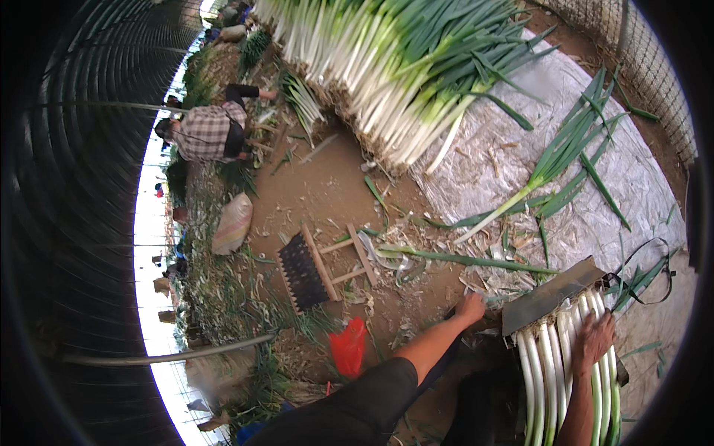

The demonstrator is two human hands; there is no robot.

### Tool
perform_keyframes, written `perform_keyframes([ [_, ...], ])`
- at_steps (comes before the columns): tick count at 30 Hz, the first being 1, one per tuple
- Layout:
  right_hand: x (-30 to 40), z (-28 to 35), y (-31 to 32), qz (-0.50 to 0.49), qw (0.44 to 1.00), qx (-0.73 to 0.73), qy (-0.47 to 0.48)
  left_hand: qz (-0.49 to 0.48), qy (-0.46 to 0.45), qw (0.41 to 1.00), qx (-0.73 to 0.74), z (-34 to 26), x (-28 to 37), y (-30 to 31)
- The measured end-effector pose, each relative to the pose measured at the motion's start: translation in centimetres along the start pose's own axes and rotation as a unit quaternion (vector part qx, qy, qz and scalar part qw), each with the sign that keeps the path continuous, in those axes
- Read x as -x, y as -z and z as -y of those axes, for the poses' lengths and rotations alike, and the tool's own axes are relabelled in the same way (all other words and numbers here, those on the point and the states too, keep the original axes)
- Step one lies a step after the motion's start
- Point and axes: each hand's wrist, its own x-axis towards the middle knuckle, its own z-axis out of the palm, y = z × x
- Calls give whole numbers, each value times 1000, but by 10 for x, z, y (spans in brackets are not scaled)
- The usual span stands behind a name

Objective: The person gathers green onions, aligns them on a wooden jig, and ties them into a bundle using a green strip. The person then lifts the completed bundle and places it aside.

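A row of trimmed leeks [549, 368] lies side by side at the lower right, their root ends against an upright metal plate [549, 295]. My right hand [594, 340] rests on the white stalks with its fingers spread a little. To the left of the plate, my left hand [470, 306] is closed near the ground; whether it holds anything is not clear. A black strap loop [644, 273] hangs by the plate's far corner. Beyond my hands, a single leek [502, 212] with green leaves lies on the plastic sheet [535, 95].
A large pile of leeks [385, 72] lies ahead. On the soil are a wooden folding stool [307, 270], a red plastic bag [348, 347], a woven sack [232, 223] and leaf scraps. At the upper left another person [206, 131] bends over leeks. A wire mesh fence [658, 72] borders the right.
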Motion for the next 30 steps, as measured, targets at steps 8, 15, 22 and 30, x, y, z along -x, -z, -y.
perform_keyframes([
  [8, -5, -11, -18, -9, 996, 85, -13, 125, -210, 928, -281, 48, 43, -96],
  [15, -9, -1, -21, 11, 997, 77, -4, 136, 136, 794, 576, 47, 43, -192],
  [22, -5, -12, -27, 17, 998, 61, 8, 371, 223, 344, 833, 37, 46, -220],
  [30, -3, -7, -24, 13, 999, 35, -1, 315, 149, 406, 845, 24, 75, -203],
])
